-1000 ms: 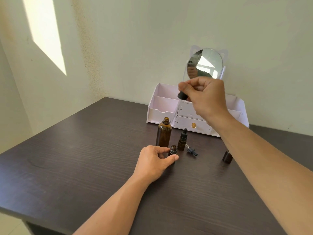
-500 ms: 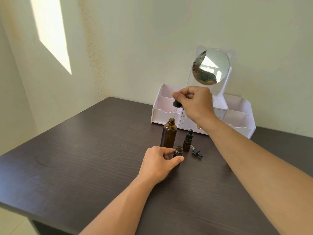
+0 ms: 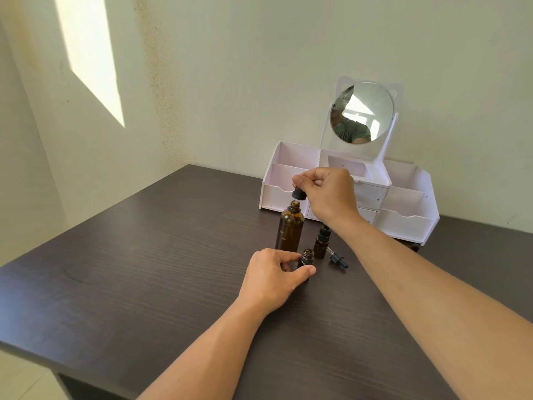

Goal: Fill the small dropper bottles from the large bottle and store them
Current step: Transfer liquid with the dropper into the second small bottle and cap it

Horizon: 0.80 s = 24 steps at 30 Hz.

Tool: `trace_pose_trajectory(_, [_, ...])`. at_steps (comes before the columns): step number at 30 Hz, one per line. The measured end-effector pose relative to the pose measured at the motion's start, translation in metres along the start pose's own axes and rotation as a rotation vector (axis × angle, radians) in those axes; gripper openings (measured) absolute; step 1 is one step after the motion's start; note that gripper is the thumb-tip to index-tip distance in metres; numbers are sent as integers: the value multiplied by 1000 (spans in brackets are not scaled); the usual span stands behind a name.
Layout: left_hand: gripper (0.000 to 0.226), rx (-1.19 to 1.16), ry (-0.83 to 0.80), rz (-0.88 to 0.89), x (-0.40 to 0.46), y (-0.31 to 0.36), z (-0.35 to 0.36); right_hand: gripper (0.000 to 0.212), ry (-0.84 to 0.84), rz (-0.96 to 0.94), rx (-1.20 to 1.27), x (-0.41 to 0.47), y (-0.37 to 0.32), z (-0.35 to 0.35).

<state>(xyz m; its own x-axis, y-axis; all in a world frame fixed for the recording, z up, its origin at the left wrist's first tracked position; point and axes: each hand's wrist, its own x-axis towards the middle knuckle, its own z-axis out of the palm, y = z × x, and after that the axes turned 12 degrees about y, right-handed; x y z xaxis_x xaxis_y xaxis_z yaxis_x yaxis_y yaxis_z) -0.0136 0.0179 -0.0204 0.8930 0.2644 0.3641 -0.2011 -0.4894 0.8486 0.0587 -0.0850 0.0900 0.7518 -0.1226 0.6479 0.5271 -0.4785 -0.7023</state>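
A tall amber bottle (image 3: 290,230) stands open on the dark table (image 3: 144,269). My right hand (image 3: 328,193) pinches a black dropper cap (image 3: 298,194) just above that bottle's neck; the glass tube seems to reach down into it. My left hand (image 3: 274,277) grips a small open amber bottle (image 3: 306,256) standing on the table in front. A second small bottle (image 3: 321,241) with a dropper cap on stands right of the tall one. A loose dropper (image 3: 337,258) lies on the table beside it.
A white organizer (image 3: 403,217) with open compartments, drawers and a round mirror (image 3: 362,112) stands against the wall behind the bottles. Another small dark object (image 3: 414,247) sits partly hidden behind my right forearm. The table's near-left edge drops to the floor.
My right hand has come down from in front of the mirror with the dropper, bringing its cap close over the tall bottle's neck. My left hand stays on the small bottle.
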Motion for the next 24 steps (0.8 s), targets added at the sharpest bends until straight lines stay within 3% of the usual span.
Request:
trace_pose_trajectory(15, [56,-8,6,8,-1,0,-1,15,21,-40,52,2,-6,-4])
trace_pose_trajectory(24, [54,-19,5,0,-1,-1,0,17,202,-129,209,20,-40,-44])
